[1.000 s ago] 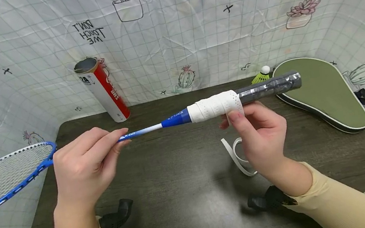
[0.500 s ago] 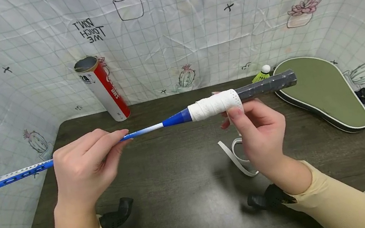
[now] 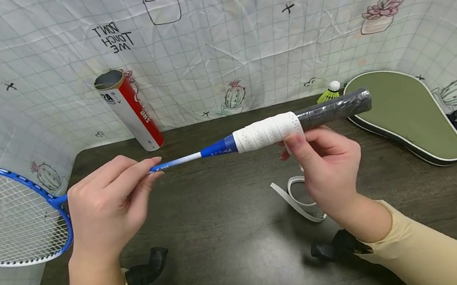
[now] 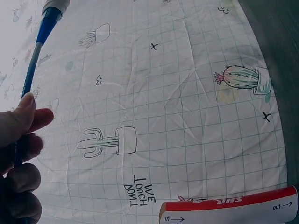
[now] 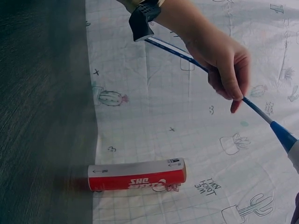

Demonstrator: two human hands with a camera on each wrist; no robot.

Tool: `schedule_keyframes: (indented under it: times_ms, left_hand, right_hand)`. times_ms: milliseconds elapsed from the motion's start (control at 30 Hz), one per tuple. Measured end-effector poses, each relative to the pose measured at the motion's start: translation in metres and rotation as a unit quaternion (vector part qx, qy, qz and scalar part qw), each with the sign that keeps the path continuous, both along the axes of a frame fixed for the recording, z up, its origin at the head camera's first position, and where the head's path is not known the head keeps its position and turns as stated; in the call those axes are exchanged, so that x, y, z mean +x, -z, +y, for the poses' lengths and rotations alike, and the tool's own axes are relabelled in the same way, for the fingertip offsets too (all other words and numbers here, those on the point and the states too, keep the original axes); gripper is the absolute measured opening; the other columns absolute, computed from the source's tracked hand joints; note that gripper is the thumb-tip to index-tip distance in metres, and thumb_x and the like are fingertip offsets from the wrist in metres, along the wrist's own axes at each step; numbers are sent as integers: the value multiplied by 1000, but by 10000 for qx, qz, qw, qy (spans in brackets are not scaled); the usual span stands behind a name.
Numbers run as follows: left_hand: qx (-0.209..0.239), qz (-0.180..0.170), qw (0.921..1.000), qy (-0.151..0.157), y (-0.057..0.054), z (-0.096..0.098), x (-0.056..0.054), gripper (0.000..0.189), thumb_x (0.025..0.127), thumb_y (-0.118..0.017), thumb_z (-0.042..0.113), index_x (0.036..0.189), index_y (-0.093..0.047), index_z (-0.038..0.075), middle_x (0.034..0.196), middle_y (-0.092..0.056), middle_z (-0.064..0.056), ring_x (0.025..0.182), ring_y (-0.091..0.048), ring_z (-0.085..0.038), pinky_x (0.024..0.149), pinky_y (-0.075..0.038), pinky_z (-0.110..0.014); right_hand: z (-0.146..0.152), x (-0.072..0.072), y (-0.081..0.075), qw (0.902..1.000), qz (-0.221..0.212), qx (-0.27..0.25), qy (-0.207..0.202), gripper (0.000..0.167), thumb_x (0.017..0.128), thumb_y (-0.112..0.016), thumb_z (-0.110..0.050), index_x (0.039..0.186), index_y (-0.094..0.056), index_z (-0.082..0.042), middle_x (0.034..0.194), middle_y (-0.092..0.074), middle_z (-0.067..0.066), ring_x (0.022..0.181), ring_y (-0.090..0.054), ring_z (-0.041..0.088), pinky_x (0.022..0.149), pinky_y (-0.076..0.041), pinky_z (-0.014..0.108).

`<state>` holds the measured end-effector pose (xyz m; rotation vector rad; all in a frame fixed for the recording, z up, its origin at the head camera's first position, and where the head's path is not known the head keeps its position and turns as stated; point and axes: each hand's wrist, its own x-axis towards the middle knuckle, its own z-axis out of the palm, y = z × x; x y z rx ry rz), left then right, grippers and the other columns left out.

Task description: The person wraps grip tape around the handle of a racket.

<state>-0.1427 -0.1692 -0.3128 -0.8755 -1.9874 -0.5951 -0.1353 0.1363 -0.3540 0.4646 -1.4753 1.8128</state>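
Observation:
A blue and white badminton racket (image 3: 186,159) is held level above the table, its strung head at the left. My left hand (image 3: 108,206) pinches the shaft between thumb and fingers; the left wrist view shows these fingers curled round the shaft (image 4: 30,70). White perforated grip tape (image 3: 265,132) is wound over the part of the handle nearest the blue cone. Beyond it, the dark grey handle (image 3: 333,109) is bare. My right hand (image 3: 332,171) pinches the tape at the edge of the winding. Below, the tape's loose tail (image 3: 294,202) hangs in a curl.
A red and white shuttlecock tube (image 3: 131,113) stands at the back left of the dark table (image 3: 229,262). At the back right are an olive racket case (image 3: 403,114) and a yellow shuttlecock (image 3: 329,91). A printed cloth (image 3: 263,47) hangs behind.
The racket has turned about its length: its head went from a slant to edge-on, and now shows its strings broadly. The tape's tail has shifted slightly left. Both hands keep their hold.

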Motion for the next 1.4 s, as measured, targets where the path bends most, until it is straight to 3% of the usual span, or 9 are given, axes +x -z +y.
schedule_keyframes:
  times_ms: [300, 533, 1033, 1167, 1400]
  left_hand:
    - [-7, -98, 9999, 79, 1, 1, 0, 6, 85, -75, 4, 90, -78, 6, 68, -65, 0, 51, -40, -8, 46, -31, -25]
    - [161, -92, 9997, 153, 2, 1, 1, 7, 81, -82, 7, 88, -81, 7, 67, -67, 2, 51, -41, -8, 48, -28, -24]
    - [286, -6, 9995, 113, 0, 4, 0, 7, 81, -83, 5, 88, -79, 5, 73, -71, -2, 52, -49, -13, 51, -36, -27]
    - [314, -33, 9993, 177, 0, 3, 0, 8, 80, -83, 2, 87, -80, 4, 72, -71, -2, 52, -49, -12, 50, -35, -25]
    - [139, -171, 9996, 202, 0, 1, 1, 6, 83, -83, 6, 87, -79, 5, 75, -71, -1, 55, -51, -11, 51, -37, -23]
  right_hand:
    - [2, 1, -1, 10000, -47, 18, 32, 40, 91, -80, -11, 70, -63, 18, 67, -70, 0, 58, -66, 12, 58, -52, 23]
    - [-2, 1, 0, 9992, -32, -205, -346, 25, 90, -74, 1, 74, -62, 17, 73, -67, 4, 65, -68, 17, 65, -54, 27]
    - [2, 1, -2, 9997, -108, -60, -200, 20, 89, -77, 1, 73, -70, 11, 75, -70, 3, 64, -68, 15, 61, -55, 26]
    - [1, 2, -3, 9992, -73, -179, -350, 17, 88, -76, 3, 73, -71, 10, 75, -70, 4, 63, -67, 16, 61, -55, 27]
    - [-2, 3, -4, 9930, 192, -633, -977, 12, 87, -62, 15, 76, -65, 17, 74, -70, 9, 61, -67, 21, 57, -53, 29]
